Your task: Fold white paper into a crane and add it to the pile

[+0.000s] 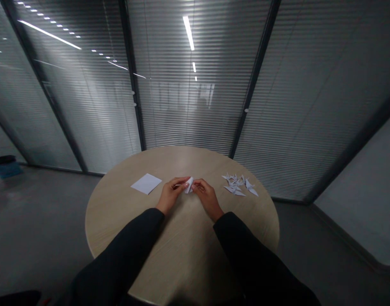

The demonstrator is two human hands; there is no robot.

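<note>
The head view shows the left hand (171,192) and right hand (207,196) pinching a small folded white paper piece (189,185) over the round pale-wood desk (118,216). Shaping folds seems the step in hand; the next move likely calls for careful creasing.

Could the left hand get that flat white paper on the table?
Probably yes: the flat white paper lies just left of the left hand, with only bare table between. But that hand is holding the folded paper, so it might need to let go first.
</note>
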